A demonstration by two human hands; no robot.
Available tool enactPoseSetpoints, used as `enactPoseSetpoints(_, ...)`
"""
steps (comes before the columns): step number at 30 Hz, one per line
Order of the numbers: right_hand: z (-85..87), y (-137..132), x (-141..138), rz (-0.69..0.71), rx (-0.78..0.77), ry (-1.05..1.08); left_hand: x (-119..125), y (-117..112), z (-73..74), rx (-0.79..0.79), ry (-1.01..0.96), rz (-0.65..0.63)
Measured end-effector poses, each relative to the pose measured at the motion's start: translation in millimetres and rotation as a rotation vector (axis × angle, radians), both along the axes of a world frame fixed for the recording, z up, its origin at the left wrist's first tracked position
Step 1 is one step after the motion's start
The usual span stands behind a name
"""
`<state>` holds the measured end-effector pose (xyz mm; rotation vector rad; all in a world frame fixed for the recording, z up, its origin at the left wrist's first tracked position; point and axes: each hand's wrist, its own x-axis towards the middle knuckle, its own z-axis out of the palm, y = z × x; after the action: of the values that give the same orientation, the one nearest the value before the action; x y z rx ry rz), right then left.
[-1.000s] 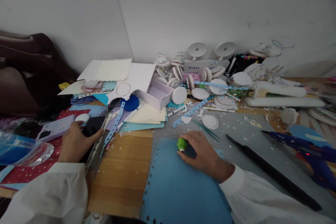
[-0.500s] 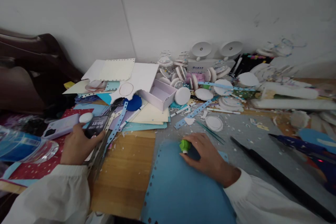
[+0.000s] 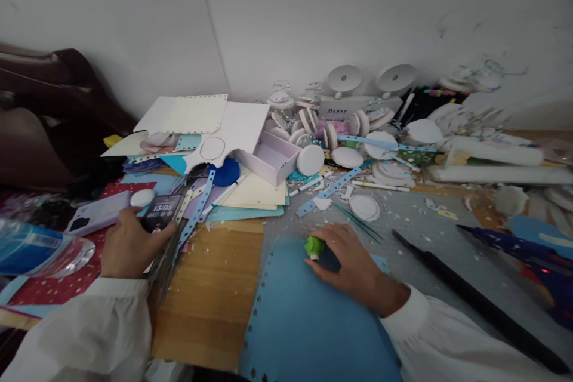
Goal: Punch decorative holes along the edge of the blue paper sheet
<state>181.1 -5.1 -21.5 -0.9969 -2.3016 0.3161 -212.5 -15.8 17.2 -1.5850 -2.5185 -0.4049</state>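
Observation:
On the left, my left hand (image 3: 129, 245) spans a black smartphone (image 3: 162, 212), fingers at one edge and thumb at the other; its lit screen reads 15:05. My right hand (image 3: 351, 265) is curled around a small green craft punch (image 3: 314, 246) with a white lower part, held between thumb and fingers. Beneath that hand lies a blue sheet of paper (image 3: 308, 322) with a row of small punched holes along its left edge. My palm hides part of the punch and the sheet's upper right.
A water bottle (image 3: 40, 250) lies at far left, near a lilac phone-shaped item (image 3: 98, 213). White foam discs (image 3: 310, 160), a lilac box (image 3: 273, 158) and paper sheets crowd the back. Tweezers (image 3: 358, 222), a black long-handled tool (image 3: 474, 292) and a glue gun (image 3: 514, 253) lie right.
The view has shifted slightly, so things at left appear a little farther left. Both hands keep the same grip and place, with no other visible movement.

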Motion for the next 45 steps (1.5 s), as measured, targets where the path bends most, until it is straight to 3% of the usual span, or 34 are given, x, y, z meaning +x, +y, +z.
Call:
enactPoseSetpoints(8,-0.5,0,0,-0.002,-0.004,0.006,7,0,4.7,-0.136,0.028,0.047)
enactPoseSetpoints(19,-1.2,-1,0,0.000,-0.022,-0.003,15,-1,9.3,-0.141,0.010,0.051)
enactPoseSetpoints(21,-1.7,0,0,0.001,-0.022,0.000,26,-3,16.6,-0.035,0.065,-0.026)
enactPoseSetpoints(23,-1.7,0,1,0.006,-0.013,0.003,45,-7,27.1,0.172,0.073,-0.110)
enactPoseSetpoints(25,-1.1,0,1,0.005,-0.001,0.005,71,-10,38.3,0.283,-0.076,-0.270)
enactPoseSetpoints(29,2.3,-1,2,0.008,0.001,0.035,134,-4,46.7,0.198,-0.695,-0.628)
enactPoseSetpoints(31,4.7,-2,2,-0.002,-0.018,0.079,161,5,40.0,0.094,-0.954,-0.810)
enactPoseSetpoints(34,8.4,-3,3,-0.031,-0.060,0.171,185,20,23.2,-0.108,-1.232,-0.983)
enactPoseSetpoints(36,10.6,-3,4,-0.042,-0.082,0.235,191,24,12.9,-0.223,-1.323,-1.030)
enactPoseSetpoints(40,14.7,-3,6,-0.039,-0.121,0.311,189,22,0.2,-0.448,-1.310,-1.025)
enactPoseSetpoints(45,19.5,-2,10,0.006,-0.174,0.253,184,15,-3.8,-0.428,-1.194,-1.016)
